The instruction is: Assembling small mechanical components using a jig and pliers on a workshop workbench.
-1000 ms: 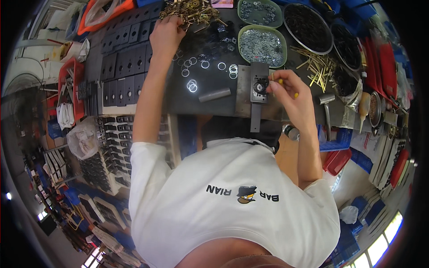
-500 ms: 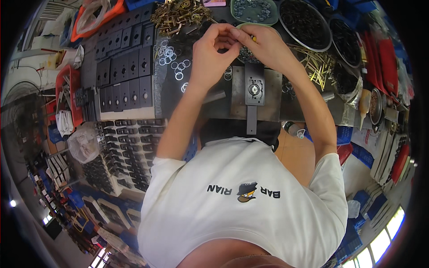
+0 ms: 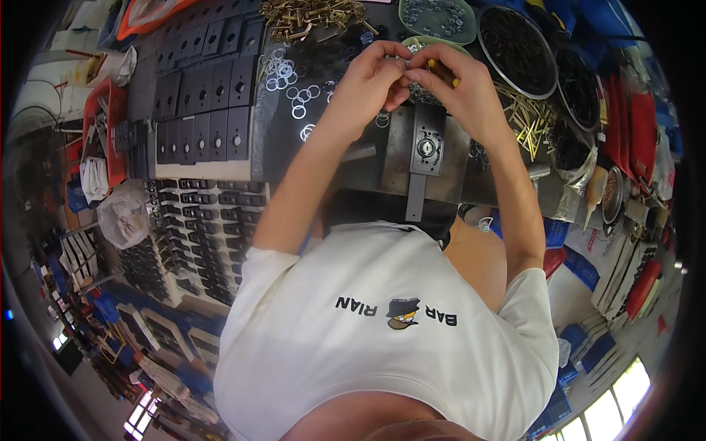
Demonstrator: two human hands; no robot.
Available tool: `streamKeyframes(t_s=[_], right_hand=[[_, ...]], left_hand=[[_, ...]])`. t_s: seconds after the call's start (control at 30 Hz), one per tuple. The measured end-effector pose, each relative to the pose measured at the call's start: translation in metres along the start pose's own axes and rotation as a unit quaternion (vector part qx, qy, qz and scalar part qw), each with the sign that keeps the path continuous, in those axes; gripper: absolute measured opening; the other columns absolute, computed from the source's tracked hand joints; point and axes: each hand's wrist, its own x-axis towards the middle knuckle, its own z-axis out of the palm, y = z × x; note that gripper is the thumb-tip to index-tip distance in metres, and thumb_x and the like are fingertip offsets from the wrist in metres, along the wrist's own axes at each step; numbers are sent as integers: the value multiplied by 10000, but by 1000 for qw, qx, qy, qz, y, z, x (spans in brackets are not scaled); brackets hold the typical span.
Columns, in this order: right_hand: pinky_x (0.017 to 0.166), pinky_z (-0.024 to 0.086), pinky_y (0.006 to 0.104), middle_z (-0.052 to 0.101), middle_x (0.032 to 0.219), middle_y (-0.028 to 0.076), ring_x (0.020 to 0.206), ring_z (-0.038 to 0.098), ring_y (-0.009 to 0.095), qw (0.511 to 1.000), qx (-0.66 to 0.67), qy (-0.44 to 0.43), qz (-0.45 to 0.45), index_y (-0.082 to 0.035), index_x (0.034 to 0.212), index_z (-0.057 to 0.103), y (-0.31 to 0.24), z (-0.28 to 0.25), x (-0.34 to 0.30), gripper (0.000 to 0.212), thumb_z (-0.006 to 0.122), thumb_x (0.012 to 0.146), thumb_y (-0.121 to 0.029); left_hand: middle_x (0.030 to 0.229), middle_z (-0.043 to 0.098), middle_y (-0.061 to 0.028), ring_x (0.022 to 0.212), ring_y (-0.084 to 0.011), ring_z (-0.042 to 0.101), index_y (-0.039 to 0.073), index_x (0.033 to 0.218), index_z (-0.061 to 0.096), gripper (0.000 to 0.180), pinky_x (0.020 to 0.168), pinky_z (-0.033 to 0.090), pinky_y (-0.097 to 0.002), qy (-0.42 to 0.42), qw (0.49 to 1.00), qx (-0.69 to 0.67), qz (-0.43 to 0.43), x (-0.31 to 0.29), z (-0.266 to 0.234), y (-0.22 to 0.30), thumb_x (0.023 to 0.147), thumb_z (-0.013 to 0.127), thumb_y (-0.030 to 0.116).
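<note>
Both hands meet at the far middle of the bench, fingertips touching. My left hand (image 3: 373, 90) is closed in a pinch; what it pinches is too small to make out. In my closed right hand (image 3: 457, 87) sits a tool with a yellow-and-black handle (image 3: 443, 72); its working end is hidden by the fingers. Beneath the hands lies a bowl of small metal parts (image 3: 423, 92), partly covered by them. Nearer to me, a black lock plate (image 3: 427, 141) with a round keyed centre rests on a metal block (image 3: 397, 154), its narrow grey end pointing toward me.
Thin metal rings (image 3: 282, 73) and a pile of brass parts (image 3: 309, 16) lie to the left. Black plates (image 3: 195, 136) stand in rows farther left. At right are a green tray (image 3: 439, 37), a bowl of black rings (image 3: 517, 51) and loose brass strips (image 3: 535, 121).
Both hands have shifted slightly right and nearer in the picture, still together at the fingertips. The whole bench view has moved a little; the lock plate stays on its block.
</note>
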Motion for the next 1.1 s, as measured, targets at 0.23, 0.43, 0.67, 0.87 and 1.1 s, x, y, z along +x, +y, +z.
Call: streamKeyframes(t_s=[0.23, 0.43, 0.67, 0.87, 1.1], right_hand=[[792, 587, 392, 718, 1143, 32, 987, 707, 290, 966, -147, -22, -213, -88, 1112, 697, -15, 1, -2, 240, 756, 895, -5], [824, 607, 401, 725, 1129, 9, 1039, 710, 293, 919, -258, -60, -293, -127, 1101, 708, -25, -6, -5, 284, 723, 853, 9], [859, 584, 443, 723, 1171, 64, 1063, 702, 356, 958, -247, 17, -142, -120, 1224, 693, 4, -6, -2, 328, 736, 907, -49], [830, 574, 406, 752, 1114, 69, 983, 743, 307, 966, -245, 46, -76, -127, 1344, 669, -24, -16, -37, 372, 733, 977, -108], [642, 393, 209, 708, 840, 15, 746, 561, 30, 942, 271, 17, 197, -68, 1571, 507, -88, 11, -102, 533, 668, 1064, -109]], left_hand=[[722, 436, 63, 548, -12, 343, 45, 1099, 596, 95, 462, 251, -210, -63, 984, -118, -115, -1, -21, 1, 1074, 551, 125], [708, 422, 86, 525, -10, 337, 77, 984, 600, 143, 445, 251, -205, -128, 962, -101, -218, -4, -27, 1, 1099, 540, 136], [811, 547, 41, 685, -70, 543, -2, 1234, 683, 250, 656, 456, -213, -47, 989, -118, -77, -3, -34, -4, 1132, 551, 183], [1161, 806, -156, 1019, -184, 781, -21, 1242, 721, 303, 782, 557, -264, 66, 995, 52, 49, -44, -16, 1, 1027, 767, 187], [1027, 820, -99, 919, -131, 772, 1, 1136, 744, 189, 684, 552, -234, 25, 998, -36, 34, -77, 20, -11, 981, 808, 88]])
